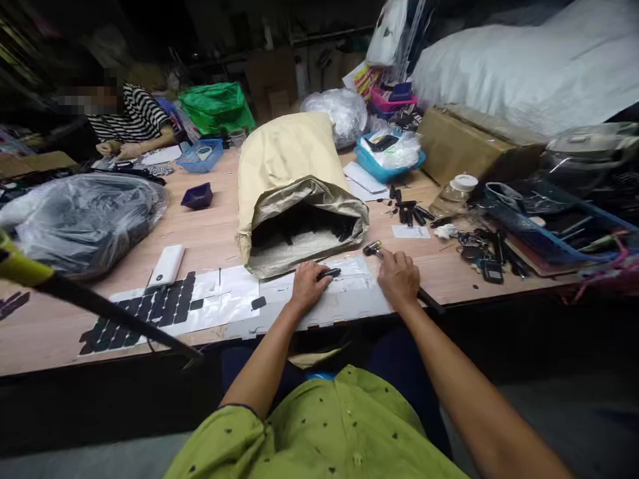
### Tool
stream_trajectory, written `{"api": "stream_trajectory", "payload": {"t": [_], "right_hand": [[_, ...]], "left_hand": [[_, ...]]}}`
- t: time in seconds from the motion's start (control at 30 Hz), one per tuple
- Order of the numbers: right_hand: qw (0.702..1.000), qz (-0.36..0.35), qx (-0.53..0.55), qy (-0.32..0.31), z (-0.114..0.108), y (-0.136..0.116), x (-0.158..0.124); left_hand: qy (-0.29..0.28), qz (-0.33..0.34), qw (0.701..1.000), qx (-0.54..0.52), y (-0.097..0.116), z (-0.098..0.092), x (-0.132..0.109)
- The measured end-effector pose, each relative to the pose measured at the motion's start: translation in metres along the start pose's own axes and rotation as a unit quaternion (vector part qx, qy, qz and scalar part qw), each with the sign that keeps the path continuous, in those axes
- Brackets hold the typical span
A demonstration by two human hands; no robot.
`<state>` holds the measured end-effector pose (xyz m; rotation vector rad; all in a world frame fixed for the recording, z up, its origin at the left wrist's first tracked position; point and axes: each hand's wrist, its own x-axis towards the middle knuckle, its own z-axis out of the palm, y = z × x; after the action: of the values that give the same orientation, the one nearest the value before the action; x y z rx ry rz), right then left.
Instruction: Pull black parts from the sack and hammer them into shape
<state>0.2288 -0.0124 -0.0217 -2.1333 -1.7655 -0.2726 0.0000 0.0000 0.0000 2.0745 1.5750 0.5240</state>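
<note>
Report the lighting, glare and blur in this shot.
Head view: table lit, background dark, deep shadow inside the sack; head view: glints on the plastic bag at left; head view: white bundle smeared at upper right, detail soft around the left hand and right hand.

A small, black, elongated piece with a smooth-looking surface (pixel 329 273) sits at the fingers of the left hand (pixel 308 287), its left end partly covered by them and its free end pointing right; it lies nearly level, over the pale, plastic-covered sheet (pixel 352 274) at the bench's (pixel 214 226) near edge, and whether it touches that sheet cannot be told. To its right, a hammer-like tool with a shiny metal head and dark, straight handle (pixel 372 249) slants through the right hand (pixel 398 276), head far and left, handle end near and right.
</note>
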Motion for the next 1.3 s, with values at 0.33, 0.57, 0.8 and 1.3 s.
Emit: {"api": "stream_trajectory", "payload": {"t": [0.33, 0.57, 0.8, 1.3], "right_hand": [[0.973, -0.021, 0.228, -0.011, -0.018, -0.005, -0.012], [0.931, -0.068, 0.358, -0.026, -0.033, -0.039, -0.036], [0.938, -0.055, 0.336, -0.061, -0.035, -0.041, -0.033], [0.97, -0.04, 0.234, -0.04, -0.034, -0.029, -0.02]], "left_hand": [[0.003, -0.037, 0.999, -0.031, 0.003, 0.002, 0.004], [-0.02, -0.067, 0.996, -0.056, 0.009, -0.002, 0.006], [-0.019, -0.058, 0.997, -0.056, 0.011, -0.001, 0.007], [-0.021, -0.063, 0.996, -0.063, 0.014, 0.0, 0.005]]}}
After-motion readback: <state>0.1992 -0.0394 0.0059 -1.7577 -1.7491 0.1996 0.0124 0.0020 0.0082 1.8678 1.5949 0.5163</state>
